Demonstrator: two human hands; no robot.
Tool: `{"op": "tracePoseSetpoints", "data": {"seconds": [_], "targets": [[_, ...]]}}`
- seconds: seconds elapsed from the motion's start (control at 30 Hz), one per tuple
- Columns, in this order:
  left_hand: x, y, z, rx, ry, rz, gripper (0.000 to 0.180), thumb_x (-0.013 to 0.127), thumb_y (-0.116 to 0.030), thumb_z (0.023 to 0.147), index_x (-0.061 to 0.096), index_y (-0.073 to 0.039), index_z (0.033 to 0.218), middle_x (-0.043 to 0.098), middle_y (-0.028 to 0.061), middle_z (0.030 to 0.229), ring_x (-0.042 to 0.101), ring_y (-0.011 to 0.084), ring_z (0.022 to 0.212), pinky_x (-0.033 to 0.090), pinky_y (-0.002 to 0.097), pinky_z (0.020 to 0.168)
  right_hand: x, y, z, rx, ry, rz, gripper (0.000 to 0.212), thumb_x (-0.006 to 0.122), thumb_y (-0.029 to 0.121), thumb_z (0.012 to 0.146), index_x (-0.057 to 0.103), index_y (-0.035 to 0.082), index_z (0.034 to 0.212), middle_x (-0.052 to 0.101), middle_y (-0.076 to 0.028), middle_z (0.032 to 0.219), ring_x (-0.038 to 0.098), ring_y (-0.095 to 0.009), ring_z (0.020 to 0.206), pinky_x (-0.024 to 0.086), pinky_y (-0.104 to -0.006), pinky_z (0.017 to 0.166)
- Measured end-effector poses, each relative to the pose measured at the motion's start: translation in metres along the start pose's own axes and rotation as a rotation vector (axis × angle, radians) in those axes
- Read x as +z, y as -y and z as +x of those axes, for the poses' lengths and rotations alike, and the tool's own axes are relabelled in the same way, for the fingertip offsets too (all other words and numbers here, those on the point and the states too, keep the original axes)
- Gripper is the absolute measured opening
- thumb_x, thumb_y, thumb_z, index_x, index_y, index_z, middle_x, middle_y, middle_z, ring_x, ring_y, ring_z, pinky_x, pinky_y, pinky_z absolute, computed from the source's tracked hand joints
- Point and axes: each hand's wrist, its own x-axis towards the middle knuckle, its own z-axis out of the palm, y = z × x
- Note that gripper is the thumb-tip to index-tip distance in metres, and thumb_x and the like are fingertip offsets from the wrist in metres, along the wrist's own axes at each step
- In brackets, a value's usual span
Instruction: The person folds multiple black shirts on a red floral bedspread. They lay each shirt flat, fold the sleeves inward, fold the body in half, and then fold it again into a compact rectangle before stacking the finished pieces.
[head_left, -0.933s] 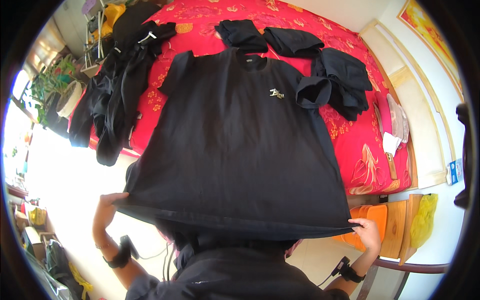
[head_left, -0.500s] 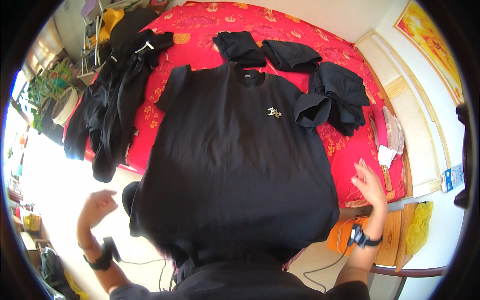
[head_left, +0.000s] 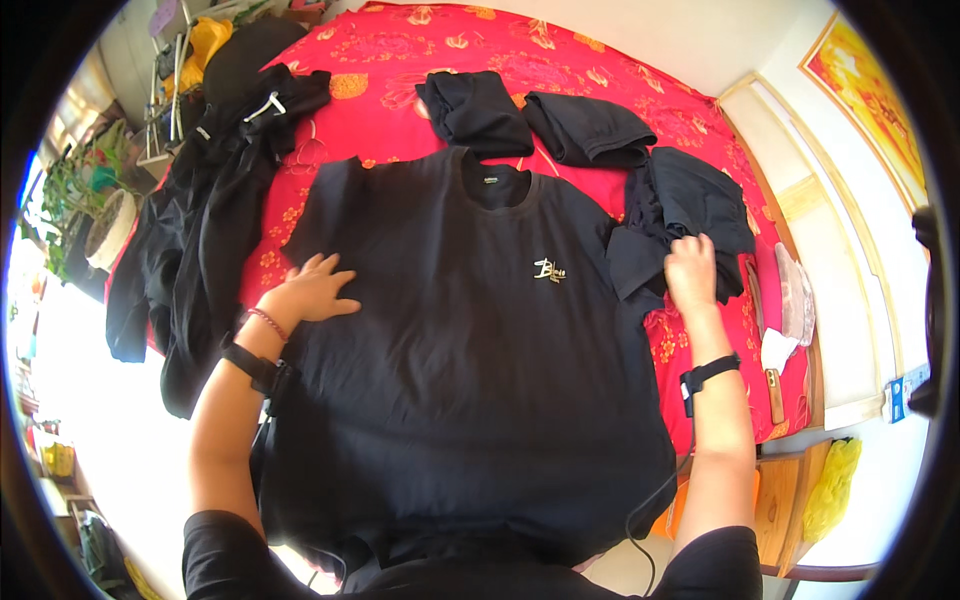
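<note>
A black crew-neck T-shirt lies front up, partly on a red floral bedspread, with pale script lettering on the chest and a small label inside the collar. It spreads between the hands. The left hand lies splayed on the fabric, holding nothing; the right hand, fingers curled, is at a sleeve, and whether it pinches cloth cannot be told.

Black T-shirt spread over a red floral bedcover, mid-frame.
Left hand splayed on it, left of centre; right hand beside its sleeve, right of centre; folded black garments above.
</note>
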Motion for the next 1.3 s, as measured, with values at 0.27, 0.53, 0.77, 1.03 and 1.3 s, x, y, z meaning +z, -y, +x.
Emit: {"op": "tracePoseSetpoints", "data": {"seconds": [0.27, 0.53, 0.77, 1.03, 1.3], "targets": [[-0.028, -0.056, 0.032, 0.271, -0.238, -0.016, 0.054, 0.067, -0.044, 0.092, 0.063, -0.010, 0.134, 0.046, 0.0176, 0.152, 0.039, 0.0386, 0.143, 0.036, 0.0488, 0.115, 0.002, 0.027, 0.084, 0.049, -0.047, 0.881, 0.026, 0.067, 0.018, 0.088, 0.069, 0.001, 0.108, 0.068, -0.017, 0.104, 0.065, -0.036, 0.105, 0.053, -0.0461, 0.088], [-0.004, -0.166, 0.148, 0.145, -0.394, -0.350, 0.095, 0.049, -0.073, 0.092, 0.027, -0.009, 0.159, 0.009, 0.0230, 0.167, 0.006, 0.0408, 0.155, 0.011, 0.0579, 0.122, 0.087, 0.144, 0.218, 0.314, 0.203, 0.953, 0.059, 0.066, 0.033, 0.094, 0.051, -0.002, 0.139, 0.052, -0.023, 0.144, 0.050, -0.037, 0.134, 0.040, -0.0434, 0.112], [0.042, -0.166, 0.165, -0.029, -0.473, -0.218, 0.121, 0.068, -0.078, 0.073, 0.023, -0.007, 0.160, 0.010, 0.0238, 0.167, 0.004, 0.0392, 0.156, 0.004, 0.0612, 0.121, 0.114, 0.117, 0.223, 0.430, 0.366, 1.433, 0.027, 0.075, 0.023, 0.089, 0.073, -0.002, 0.101, 0.074, -0.010, 0.092, 0.068, -0.022, 0.085, 0.050, -0.0341, 0.080], [0.039, -0.172, 0.162, -0.073, -0.451, -0.181, 0.118, 0.067, -0.078, 0.073, 0.024, -0.010, 0.161, 0.011, 0.0227, 0.167, 0.005, 0.0383, 0.156, 0.005, 0.0613, 0.121, 0.071, 0.083, 0.224, 0.337, 0.240, 1.452, 0.023, 0.070, 0.017, 0.093, 0.071, -0.003, 0.104, 0.072, -0.004, 0.091, 0.064, -0.012, 0.086, 0.050, -0.0282, 0.083], [0.046, -0.173, 0.163, -0.088, -0.484, -0.193, 0.117, 0.067, -0.078, 0.073, 0.027, -0.011, 0.160, 0.014, 0.0213, 0.167, 0.007, 0.0370, 0.156, 0.006, 0.0607, 0.121, 0.081, 0.117, 0.202, 0.274, 0.056, 0.714, 0.035, 0.069, 0.020, 0.091, 0.063, 0.011, 0.124, 0.063, -0.016, 0.120, 0.061, -0.038, 0.112, 0.051, -0.0466, 0.094]]}}
